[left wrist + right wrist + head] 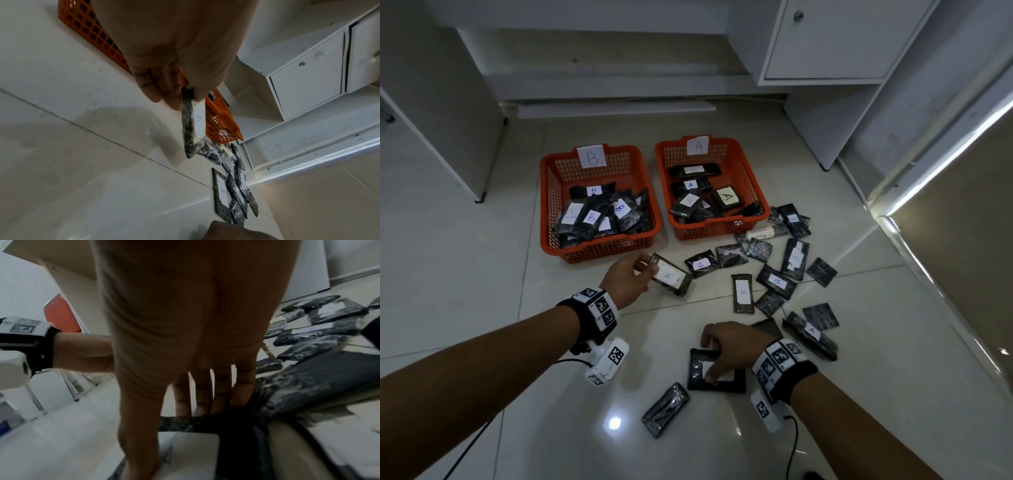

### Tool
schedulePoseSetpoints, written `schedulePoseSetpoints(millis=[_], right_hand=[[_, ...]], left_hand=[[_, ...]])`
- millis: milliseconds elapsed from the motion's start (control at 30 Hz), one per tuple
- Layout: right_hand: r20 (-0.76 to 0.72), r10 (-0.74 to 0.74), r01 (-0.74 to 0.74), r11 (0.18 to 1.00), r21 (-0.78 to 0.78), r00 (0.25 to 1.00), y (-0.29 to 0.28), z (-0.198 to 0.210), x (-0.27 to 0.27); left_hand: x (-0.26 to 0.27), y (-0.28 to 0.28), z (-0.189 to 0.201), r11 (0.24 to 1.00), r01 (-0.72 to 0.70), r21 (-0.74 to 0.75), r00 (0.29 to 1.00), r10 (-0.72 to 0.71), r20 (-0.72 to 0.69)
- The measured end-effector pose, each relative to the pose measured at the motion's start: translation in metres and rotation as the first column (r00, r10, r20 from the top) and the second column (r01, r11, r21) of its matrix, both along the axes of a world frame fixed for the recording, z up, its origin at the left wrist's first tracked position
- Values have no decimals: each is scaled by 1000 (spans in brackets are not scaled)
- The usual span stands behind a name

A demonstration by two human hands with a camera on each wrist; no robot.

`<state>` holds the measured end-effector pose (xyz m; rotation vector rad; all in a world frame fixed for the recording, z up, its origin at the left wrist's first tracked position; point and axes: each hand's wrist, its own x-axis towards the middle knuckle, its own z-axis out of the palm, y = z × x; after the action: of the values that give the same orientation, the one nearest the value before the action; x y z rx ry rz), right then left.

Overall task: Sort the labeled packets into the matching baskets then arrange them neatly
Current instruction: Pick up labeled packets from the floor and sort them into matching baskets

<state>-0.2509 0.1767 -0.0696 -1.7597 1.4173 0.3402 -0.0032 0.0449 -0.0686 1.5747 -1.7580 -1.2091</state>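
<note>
My left hand (649,270) pinches one end of a black packet labelled A (671,275) and holds it above the floor, just in front of the two orange baskets. In the left wrist view the packet (194,123) hangs edge-on from my left hand (180,97). Basket B (544,212) on the left holds several B packets. Basket A (753,185) on the right holds several A packets. My right hand (710,359) grips a black packet with a white label (717,371) lying on the floor, fingers (205,394) curled over its far edge. Its letter is hidden.
Several loose black packets (777,281) lie scattered on the tiled floor right of the baskets, some labelled A. One unlabelled packet (666,414) lies near my right hand. A white cabinet (825,41) stands behind, with a desk panel (448,120) at the left.
</note>
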Motion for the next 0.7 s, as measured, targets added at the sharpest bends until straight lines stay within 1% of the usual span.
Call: schedulePoseSetpoints(millis=[33,67,133,167,267,333,367,500,533,567,633,667,700], right_hand=[[4,10,-10,1000,-12,1000,-1,-2,2],[51,-6,7,1000,-22,999,-4,-3,2],[207,-97,109,993,-45,973,-11,1,2],[261,-139,163,984,-74,955,-15,5,2],[344,-256,332,925,-185,903,-26,21,-1],[409,-341,444,876,-187,846,-33,30,-7],[430,-363,473,862,-182,827,-37,35,-11],[510,-405,524,844,-110,759,-51,54,-27],[551,-424,559,824,-95,719,-54,57,-30],[607,-455,610,790,-62,652,-57,58,-33],[699,-524,716,698,25,487,-62,58,-37],[726,-544,753,655,54,421,-63,59,-39],[749,-547,780,622,66,374,-64,59,-39]], left_hand=[[0,0,1,1000,-5,5,1000,5,-4],[0,0,2,1000,-7,8,1000,7,-8],[0,1,4,1000,2,9,1000,-2,-18],[2,1,5,1000,5,8,1000,-5,-25],[8,-1,6,1000,-10,2,997,10,-75],[12,-3,8,999,-33,1,993,33,-112],[13,-4,10,999,-45,-3,991,44,-125],[13,-9,18,994,-105,-2,972,102,-212],[12,-11,21,993,-121,2,965,119,-233],[12,-12,24,991,-135,6,959,132,-252],[11,-16,30,988,-156,15,947,154,-283],[11,-18,32,986,-163,20,943,161,-291],[12,-19,34,986,-166,23,941,166,-295]])
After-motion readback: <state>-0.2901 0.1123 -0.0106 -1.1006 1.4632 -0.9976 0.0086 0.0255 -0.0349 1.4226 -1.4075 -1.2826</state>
